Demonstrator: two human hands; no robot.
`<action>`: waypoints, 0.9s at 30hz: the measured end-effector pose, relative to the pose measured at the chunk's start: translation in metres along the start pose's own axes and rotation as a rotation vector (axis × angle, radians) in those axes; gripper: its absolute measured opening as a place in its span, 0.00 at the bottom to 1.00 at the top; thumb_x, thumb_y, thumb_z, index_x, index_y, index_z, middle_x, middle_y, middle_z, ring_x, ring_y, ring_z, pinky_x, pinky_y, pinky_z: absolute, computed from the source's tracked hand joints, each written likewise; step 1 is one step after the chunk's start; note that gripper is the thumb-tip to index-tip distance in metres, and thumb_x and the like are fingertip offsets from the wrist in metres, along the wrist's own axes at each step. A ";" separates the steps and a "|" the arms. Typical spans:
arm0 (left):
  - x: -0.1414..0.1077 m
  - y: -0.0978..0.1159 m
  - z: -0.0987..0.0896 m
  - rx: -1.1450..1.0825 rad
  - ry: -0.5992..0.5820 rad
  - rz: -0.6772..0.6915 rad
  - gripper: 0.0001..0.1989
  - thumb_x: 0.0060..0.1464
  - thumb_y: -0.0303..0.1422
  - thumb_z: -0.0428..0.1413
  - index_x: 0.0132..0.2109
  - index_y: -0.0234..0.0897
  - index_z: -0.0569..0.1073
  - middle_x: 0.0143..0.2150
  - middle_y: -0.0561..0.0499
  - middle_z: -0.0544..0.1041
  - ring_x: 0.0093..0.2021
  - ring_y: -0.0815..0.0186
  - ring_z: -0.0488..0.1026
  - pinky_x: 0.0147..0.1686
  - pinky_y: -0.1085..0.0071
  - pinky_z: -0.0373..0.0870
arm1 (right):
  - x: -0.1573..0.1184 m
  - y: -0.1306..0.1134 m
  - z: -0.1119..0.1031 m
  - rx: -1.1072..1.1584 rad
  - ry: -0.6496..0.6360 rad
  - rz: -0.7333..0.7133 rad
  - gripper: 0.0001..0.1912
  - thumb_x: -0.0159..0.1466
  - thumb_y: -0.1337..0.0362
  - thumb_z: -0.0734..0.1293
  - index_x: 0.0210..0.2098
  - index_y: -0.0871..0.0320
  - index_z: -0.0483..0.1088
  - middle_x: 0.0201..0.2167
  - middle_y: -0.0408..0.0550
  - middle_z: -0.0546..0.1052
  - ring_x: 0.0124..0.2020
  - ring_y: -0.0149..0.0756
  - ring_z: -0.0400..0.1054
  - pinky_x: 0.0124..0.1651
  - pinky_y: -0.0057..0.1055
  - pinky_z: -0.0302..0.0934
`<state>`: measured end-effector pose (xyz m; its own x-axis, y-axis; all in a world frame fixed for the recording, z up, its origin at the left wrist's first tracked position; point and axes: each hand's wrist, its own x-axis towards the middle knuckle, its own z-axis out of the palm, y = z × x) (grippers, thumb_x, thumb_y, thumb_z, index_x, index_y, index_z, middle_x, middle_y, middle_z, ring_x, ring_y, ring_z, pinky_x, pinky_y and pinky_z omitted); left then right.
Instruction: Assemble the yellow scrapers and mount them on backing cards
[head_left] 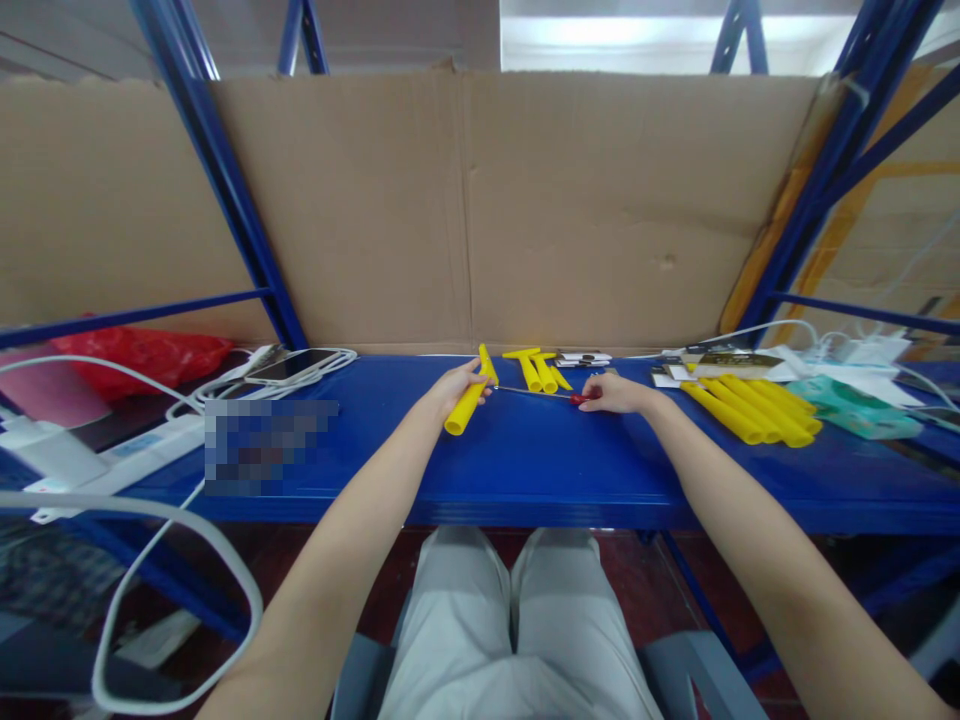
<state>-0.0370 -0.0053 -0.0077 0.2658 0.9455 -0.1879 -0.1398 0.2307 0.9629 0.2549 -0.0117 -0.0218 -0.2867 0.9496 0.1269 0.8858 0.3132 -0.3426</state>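
Observation:
My left hand [459,387] is wrapped round a yellow tube [462,412] with a yellow crosspiece at its far end, held over the blue shelf. In my right hand [609,392] is the red handle of a screwdriver [577,399]. Its thin metal shaft points left, and the tip meets the yellow piece beside my left fingers. Behind and between the hands lie yellow T-shaped pieces [531,370]. Small black-and-white packets [583,359] lie just right of them.
Several yellow tubes [750,410] lie at the right beside a green plastic packet [859,408]. On the left are a power strip [157,450], white cables, a phone [294,367] and a red bag [150,352]. Cardboard [480,210] stands behind the blue shelf [525,470].

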 end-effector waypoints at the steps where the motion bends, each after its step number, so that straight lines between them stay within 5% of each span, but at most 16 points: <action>1: -0.001 0.000 0.000 0.000 0.003 0.000 0.35 0.56 0.18 0.45 0.67 0.44 0.45 0.33 0.48 0.74 0.19 0.73 0.67 0.16 0.80 0.60 | 0.000 0.000 0.001 -0.012 0.007 -0.003 0.07 0.51 0.59 0.69 0.26 0.57 0.72 0.25 0.45 0.76 0.28 0.35 0.69 0.30 0.29 0.60; 27: 0.003 -0.005 -0.013 0.049 -0.084 0.033 0.37 0.53 0.16 0.47 0.67 0.42 0.48 0.35 0.46 0.76 0.20 0.72 0.68 0.16 0.78 0.62 | -0.003 -0.001 -0.009 0.040 0.163 -0.025 0.04 0.54 0.63 0.65 0.28 0.57 0.66 0.26 0.45 0.72 0.27 0.33 0.64 0.31 0.28 0.55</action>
<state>-0.0483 -0.0005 -0.0153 0.3413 0.9294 -0.1405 -0.1037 0.1858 0.9771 0.2585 -0.0153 -0.0134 -0.2426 0.9275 0.2844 0.8631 0.3403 -0.3733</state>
